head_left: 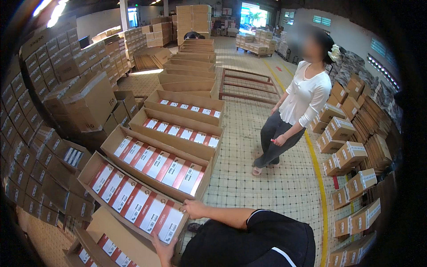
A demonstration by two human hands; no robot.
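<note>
A long open cardboard carton (95, 191) lies slantwise in front of me, filled with a row of red and white boxes (147, 207). My right hand (194, 209) closes over the carton's rim at its right corner, its arm reaching in from the right. Lower down, my left hand (163, 249) grips the near end of the same carton, fingers against the last box; part of this hand is hidden below the rim. Just beyond stands another open carton (202, 178) with similar boxes. At the lower left, a further carton (100, 222) with raised flaps shows more red and white boxes.
Open cartons (191, 78) run in a line away from me. Stacked cartons (40, 147) crowd the left. A person in a white top (307, 93) stands on the tiled floor at right, near a metal frame (249, 84). Sealed cartons (349, 155) line the right side.
</note>
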